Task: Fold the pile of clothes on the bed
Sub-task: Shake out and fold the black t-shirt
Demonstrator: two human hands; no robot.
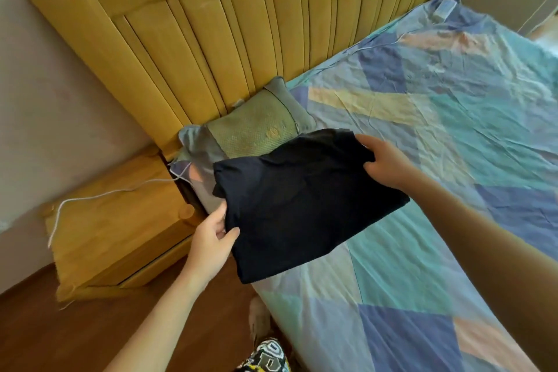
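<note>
Above the bed's near edge: I hold the dark folded garment (302,199) in the air, just in front of the pillow (259,130), half over the bed (453,118) and half over the floor.
Left grip: my left hand (213,235) pinches the garment's near-left edge, thumb on top, fingers curled under.
Right grip: my right hand (389,160) clasps the far-right edge on the side away from the pillow, fingers wrapped over the cloth.
Risk of unfolding: only two edges are held, so I judge the loose lower corner could sag and the layers slide apart if I tilt it.
Risk of dropping: that corner hangs beyond the bed, so a slip of my left pinch would likely send it floorward.
Long axis: runs from my left hand up to my right, diagonal to the pillow.
Facing: broad side up, low corner toward me.
</note>
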